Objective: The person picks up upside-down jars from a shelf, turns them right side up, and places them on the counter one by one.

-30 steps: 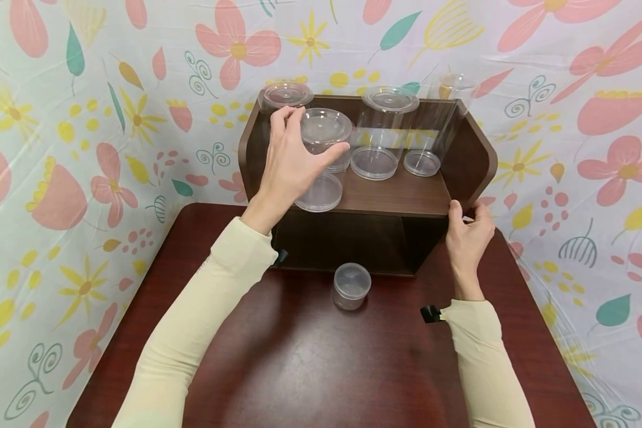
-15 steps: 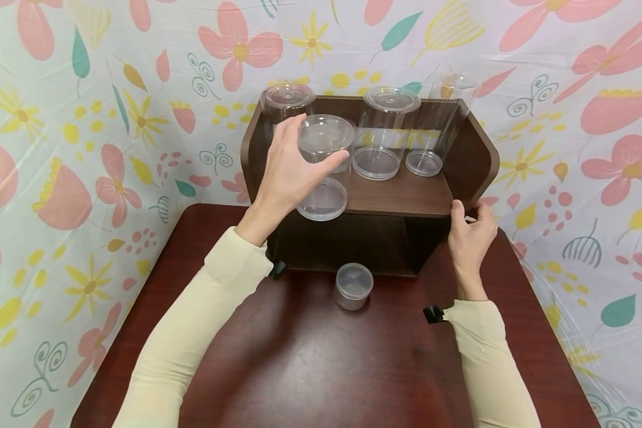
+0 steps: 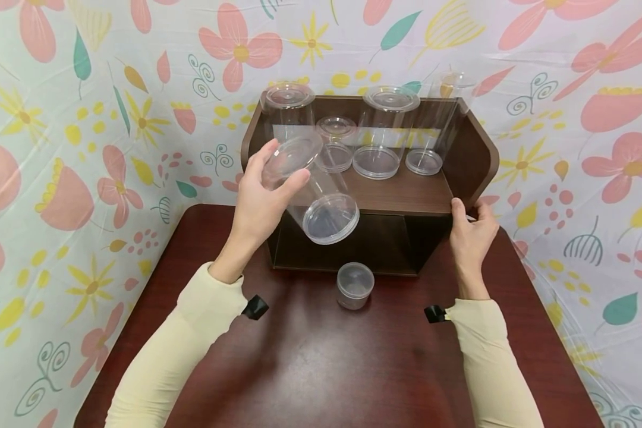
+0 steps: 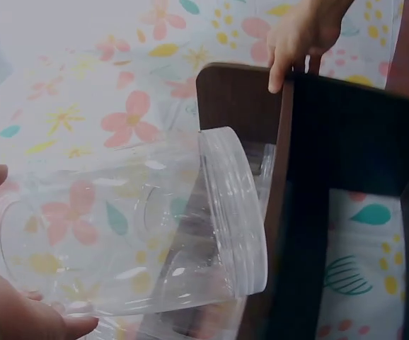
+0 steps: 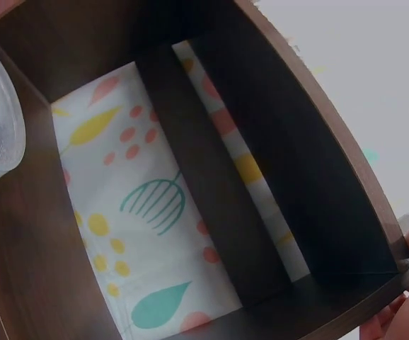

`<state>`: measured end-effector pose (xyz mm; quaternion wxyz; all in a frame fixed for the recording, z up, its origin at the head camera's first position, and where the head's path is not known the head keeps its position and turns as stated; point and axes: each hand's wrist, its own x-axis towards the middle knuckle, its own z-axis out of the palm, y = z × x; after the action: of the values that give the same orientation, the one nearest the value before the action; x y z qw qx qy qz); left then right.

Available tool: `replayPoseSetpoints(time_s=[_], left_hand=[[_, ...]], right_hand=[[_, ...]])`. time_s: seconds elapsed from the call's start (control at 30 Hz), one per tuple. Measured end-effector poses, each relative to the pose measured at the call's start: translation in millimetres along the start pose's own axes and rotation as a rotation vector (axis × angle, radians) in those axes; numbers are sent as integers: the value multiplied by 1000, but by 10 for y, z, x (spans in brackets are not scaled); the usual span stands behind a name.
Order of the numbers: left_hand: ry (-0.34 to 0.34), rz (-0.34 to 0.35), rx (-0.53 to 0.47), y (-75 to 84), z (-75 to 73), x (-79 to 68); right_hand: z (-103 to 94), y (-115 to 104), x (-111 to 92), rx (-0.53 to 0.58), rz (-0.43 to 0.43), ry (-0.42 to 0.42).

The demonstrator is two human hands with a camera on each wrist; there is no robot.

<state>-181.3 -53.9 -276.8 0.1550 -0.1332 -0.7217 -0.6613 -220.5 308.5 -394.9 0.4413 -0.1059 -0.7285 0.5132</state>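
My left hand (image 3: 257,202) grips a clear plastic jar (image 3: 321,190) near its upper end, fingers and thumb round it. The jar is tilted in front of the dark brown shelf unit (image 3: 401,196), its ridged end pointing down to the right. In the left wrist view the see-through jar (image 4: 134,234) lies across the shelf's edge. My right hand (image 3: 472,238) pinches the right front corner of the shelf board between thumb and fingers. On the upper board stand a tall jar (image 3: 386,134), a narrow jar (image 3: 425,161), a short jar (image 3: 336,145) and another tall jar (image 3: 290,98) at the left.
A small lidded tub (image 3: 355,286) stands on the reddish-brown table (image 3: 321,362), just in front of the shelf. The unit's lower compartment (image 3: 348,244) lies behind it. Flower-patterned cloth (image 3: 155,107) hangs around the back and sides.
My left hand has drawn the jar off the upper board, down and toward me, and tilted it. The short jar behind now shows. My right hand has stayed at the shelf corner.
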Motion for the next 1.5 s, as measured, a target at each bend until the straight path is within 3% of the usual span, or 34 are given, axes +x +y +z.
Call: replayPoseSetpoints(time_s=[0.17, 0.33, 0.63, 0.9, 1.1, 1.5], left_hand=[[-4, 2, -136, -71, -112, -193], [22, -24, -148, -163, -177, -386], [38, -65, -202, -379, -178, -629], [40, -72, -339, -527, -89, -739], [50, -83, -363, -622, -7, -775], [79, -84, -395, -814, 130, -809]], right_hand=[[-2, -186, -51, 50, 20, -14], [-53, -403, -99, 104, 57, -40], [-91, -381, -86, 138, 117, -72], [-77, -48, 13, 101, 119, -81], [-94, 23, 38, 66, 111, -111], [-238, -373, -174, 69, 96, -159]])
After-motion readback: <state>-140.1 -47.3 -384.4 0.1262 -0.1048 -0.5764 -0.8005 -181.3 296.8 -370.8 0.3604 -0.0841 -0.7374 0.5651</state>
